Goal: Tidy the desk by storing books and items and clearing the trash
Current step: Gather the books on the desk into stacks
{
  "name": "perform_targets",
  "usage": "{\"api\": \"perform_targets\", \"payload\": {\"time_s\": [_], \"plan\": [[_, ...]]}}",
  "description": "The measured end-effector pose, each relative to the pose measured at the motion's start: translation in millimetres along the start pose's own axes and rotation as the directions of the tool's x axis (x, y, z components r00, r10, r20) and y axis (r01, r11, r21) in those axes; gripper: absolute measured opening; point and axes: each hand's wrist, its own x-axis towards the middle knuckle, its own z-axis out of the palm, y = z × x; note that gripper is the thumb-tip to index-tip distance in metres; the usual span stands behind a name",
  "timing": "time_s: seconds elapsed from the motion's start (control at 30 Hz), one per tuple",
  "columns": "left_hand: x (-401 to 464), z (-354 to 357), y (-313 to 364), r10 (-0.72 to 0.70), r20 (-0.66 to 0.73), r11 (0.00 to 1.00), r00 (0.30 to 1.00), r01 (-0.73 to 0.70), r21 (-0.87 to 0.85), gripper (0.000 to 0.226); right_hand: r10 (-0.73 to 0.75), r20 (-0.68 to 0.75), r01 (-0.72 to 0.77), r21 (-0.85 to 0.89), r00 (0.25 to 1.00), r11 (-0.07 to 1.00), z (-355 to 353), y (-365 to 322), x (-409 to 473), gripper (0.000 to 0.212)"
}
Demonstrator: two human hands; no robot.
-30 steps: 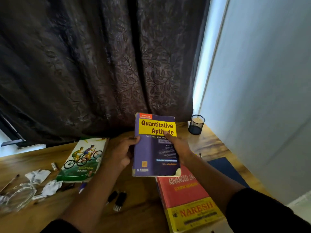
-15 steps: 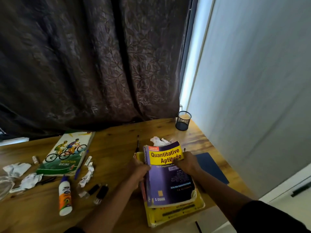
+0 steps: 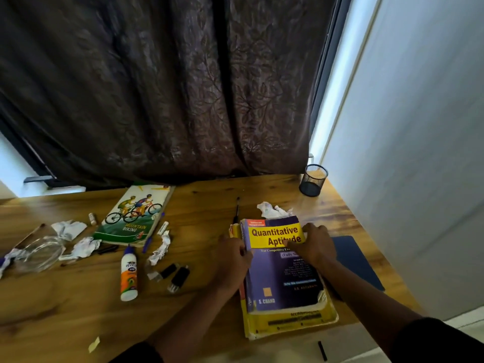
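Observation:
A purple and yellow book titled Quantitative Aptitude (image 3: 280, 273) lies on top of a thicker yellow book (image 3: 290, 323) at the desk's right front. My left hand (image 3: 231, 258) grips its spine edge with curled fingers. My right hand (image 3: 313, 243) rests on the cover's upper right, thumb across the title. A green Mountain Biking book (image 3: 133, 216) lies further left. Crumpled white paper sits behind the stack (image 3: 272, 209), in the middle (image 3: 161, 248) and at the left (image 3: 69, 229).
A glue bottle (image 3: 128, 275), two black USB sticks (image 3: 174, 275), a pen (image 3: 237, 210), a clear glass bowl (image 3: 39, 254) and a dark blue pad (image 3: 353, 260) lie on the wooden desk (image 3: 65, 305). A black mesh pen cup (image 3: 313, 180) stands at the back right corner. A dark curtain hangs behind.
The purple book was held up in the air in both hands; it has come down flat onto the yellow book. Both hands stay on it.

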Motion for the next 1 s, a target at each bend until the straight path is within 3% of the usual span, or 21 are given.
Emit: {"api": "perform_targets", "payload": {"time_s": [0.1, 0.23, 0.33, 0.43, 0.47, 0.57, 0.7, 0.77, 0.87, 1.0], "plan": [[-2.2, -7.9, -12.6, 0.043, -0.05, 0.999, 0.998, -0.043, 0.013, 0.02, -0.113, -0.16, 0.099, -0.089, 0.981, 0.991, 4.6, -24.5, -8.6, 0.073], [-4.0, -32.4, -39.0, 0.086, -0.146, 0.986, 0.986, -0.063, 0.155, 0.019, -0.446, -0.173, 0.446, -0.038, 0.878, 0.894, 33.7, -83.3, -30.8, 0.053], [-7.3, -59.0, -72.3, 0.061, -0.195, 0.972, 0.979, -0.014, 0.233, 0.025, -0.59, -0.021, 0.59, 0.029, 0.807, 0.807, 63.6, -130.2, -47.5, 0.038], [-12.6, -87.7, -108.4, 0.003, -0.193, 0.933, 0.981, 0.067, 0.354, 0.037, -0.701, 0.237, 0.73, -0.06, 0.673, 0.68, 102.6, -170.9, -61.4, 0.047], [-14.7, -96.5, -120.3, -0.034, -0.214, 0.932, 0.976, 0.108, 0.345, 0.041, -0.706, 0.304, 0.756, -0.083, 0.64, 0.65, 115.6, -180.5, -64.4, 0.05], [-22.1, -118.8, -153.7, -0.089, -0.251, 0.915, 0.964, 0.179, 0.361, 0.05, -0.64, 0.403, 0.698, 0.006, 0.654, 0.716, 155.1, -191.4, -67.6, 0.061], [-28.4, -135.9, -193.4, -0.196, -0.239, 0.884, 0.951, 0.276, 0.377, 0.042, -0.575, 0.476, 0.64, 0.035, 0.665, 0.768, 178.5, -206.4, -79.7, 0.071], [-29.4, -140.1, -206.5, -0.183, -0.219, 0.9, 0.958, 0.253, 0.354, 0.045, -0.569, 0.445, 0.624, 0.029, 0.692, 0.781, 185.1, -215.3, -80.5, 0.078], [-27.9, -145.1, -217.4, -0.128, -0.14, 0.927, 0.982, 0.169, 0.335, 0.052, -0.599, 0.434, 0.653, 0.033, 0.673, 0.757, 194.7, -231.6, -76.7, 0.083], [-20.6, -156.5, -227.0, -0.073, -0.177, 0.928, 0.982, 0.132, 0.348, 0.046, -0.604, 0.452, 0.675, 0.004, 0.657, 0.738, 205.6, -256.4, -73.5, 0.079]]}}
